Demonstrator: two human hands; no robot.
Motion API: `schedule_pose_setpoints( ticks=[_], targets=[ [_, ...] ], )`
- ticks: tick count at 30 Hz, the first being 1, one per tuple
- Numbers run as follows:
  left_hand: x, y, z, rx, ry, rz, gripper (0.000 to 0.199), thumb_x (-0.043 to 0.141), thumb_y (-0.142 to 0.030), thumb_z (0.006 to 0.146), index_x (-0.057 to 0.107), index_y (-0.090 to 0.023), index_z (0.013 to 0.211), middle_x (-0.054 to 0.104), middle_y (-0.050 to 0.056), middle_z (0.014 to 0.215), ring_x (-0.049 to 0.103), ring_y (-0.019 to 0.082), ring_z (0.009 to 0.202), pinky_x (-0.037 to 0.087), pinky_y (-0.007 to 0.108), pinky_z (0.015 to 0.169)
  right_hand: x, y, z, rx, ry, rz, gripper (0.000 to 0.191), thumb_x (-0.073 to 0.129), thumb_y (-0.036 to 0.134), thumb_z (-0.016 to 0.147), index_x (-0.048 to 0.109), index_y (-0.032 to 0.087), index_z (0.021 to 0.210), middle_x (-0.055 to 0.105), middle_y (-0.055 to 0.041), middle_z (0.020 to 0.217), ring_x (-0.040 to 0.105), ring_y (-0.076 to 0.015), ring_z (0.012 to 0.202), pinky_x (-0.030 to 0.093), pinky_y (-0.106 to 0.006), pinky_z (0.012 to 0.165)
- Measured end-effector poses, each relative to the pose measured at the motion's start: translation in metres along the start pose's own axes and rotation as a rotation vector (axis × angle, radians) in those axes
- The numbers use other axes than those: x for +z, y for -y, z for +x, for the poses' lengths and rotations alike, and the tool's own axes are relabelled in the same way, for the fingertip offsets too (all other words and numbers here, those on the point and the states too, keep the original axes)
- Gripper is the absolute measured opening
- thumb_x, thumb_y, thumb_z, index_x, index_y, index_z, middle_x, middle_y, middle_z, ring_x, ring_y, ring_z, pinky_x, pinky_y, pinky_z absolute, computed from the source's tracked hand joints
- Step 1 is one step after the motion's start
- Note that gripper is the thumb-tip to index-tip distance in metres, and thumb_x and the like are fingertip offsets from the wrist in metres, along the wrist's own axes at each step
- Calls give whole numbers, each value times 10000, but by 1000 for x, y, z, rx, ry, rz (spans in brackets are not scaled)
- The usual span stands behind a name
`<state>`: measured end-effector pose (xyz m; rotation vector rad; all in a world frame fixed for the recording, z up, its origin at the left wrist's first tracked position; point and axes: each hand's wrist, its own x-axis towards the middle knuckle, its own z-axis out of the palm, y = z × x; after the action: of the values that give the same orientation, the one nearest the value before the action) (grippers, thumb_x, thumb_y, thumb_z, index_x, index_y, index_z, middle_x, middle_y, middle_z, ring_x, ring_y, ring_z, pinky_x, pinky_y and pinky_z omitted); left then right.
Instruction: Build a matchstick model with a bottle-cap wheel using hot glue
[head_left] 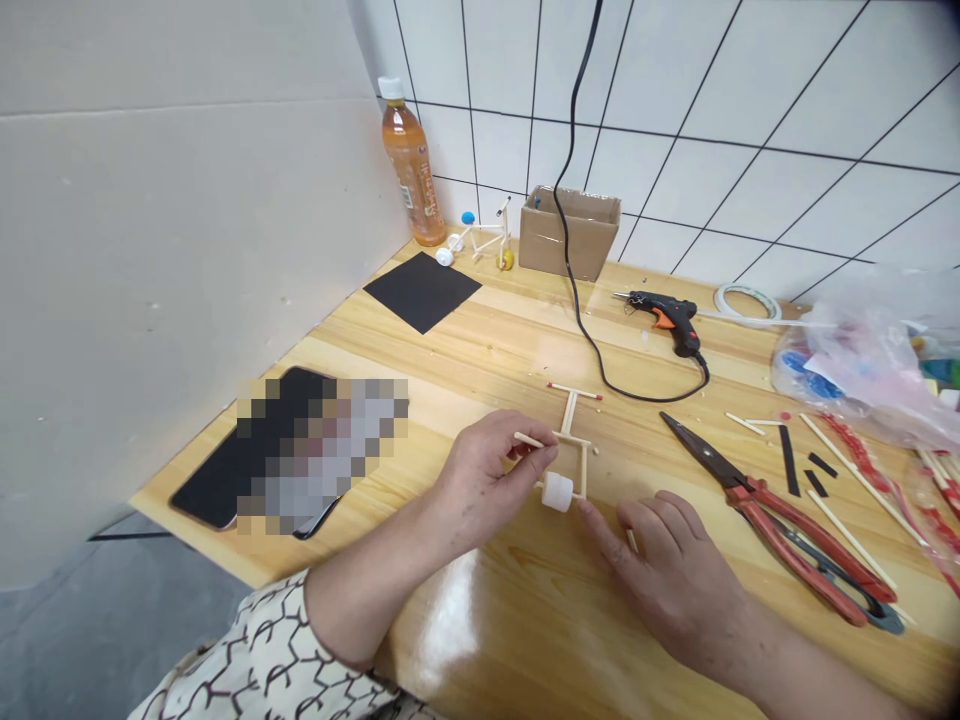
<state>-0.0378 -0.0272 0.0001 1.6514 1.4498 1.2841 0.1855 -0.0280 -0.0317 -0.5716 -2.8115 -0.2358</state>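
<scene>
Wooden frame (571,432) on the table (517,350), gripped how?
Left hand (480,480) pinches its crosswise stick narrowly; right hand (664,570) lies flat and open just beside it, with room before the pliers (780,530).

Free: bare wooden tabletop (480,365) ahead of left hand (484,470) | Between hands: stick frame (571,440) | Right: red-handled pliers (802,540) just beside right hand (664,575) | Ahead: black cord (600,345), glue gun (667,320) | Left: phone (255,450)

The stick frame (571,415) is pale wood with a white wheel (557,491). The sleeve (262,660) is cream, patterned with black branching lines.
</scene>
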Motion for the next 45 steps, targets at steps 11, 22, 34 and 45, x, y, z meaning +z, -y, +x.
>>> schedule_pose_setpoints(
  ticks=[11,22,34,45],
  targets=[
    [0,0,0,-3,0,2,55,583,-155,788,633,-138,801,665,43,774,608,114,704,491,216,638,0,0,1,-13,3,2,520,435,80,737,472,51,1255,476,-143,906,428,-263,816,415,-487,720],
    [0,0,0,-29,7,-2,60,582,-167,785,640,-156,797,674,40,782,617,128,712,498,232,642,2,0,1,5,3,6,498,454,88,743,495,73,1239,499,-134,889,435,-251,801,421,-477,729],
    [0,-1,0,-28,21,19,61,576,-161,788,634,-147,802,671,40,787,616,123,711,493,224,638,5,0,-1,16,4,0,494,460,106,753,491,99,1246,506,-124,896,438,-242,809,422,-470,747],
    [1,0,-1,-21,26,22,63,574,-170,788,634,-154,799,674,42,777,616,127,700,499,237,627,4,1,0,9,9,19,499,451,91,744,494,72,1241,507,-138,896,442,-249,805,421,-481,741]
  ],
)
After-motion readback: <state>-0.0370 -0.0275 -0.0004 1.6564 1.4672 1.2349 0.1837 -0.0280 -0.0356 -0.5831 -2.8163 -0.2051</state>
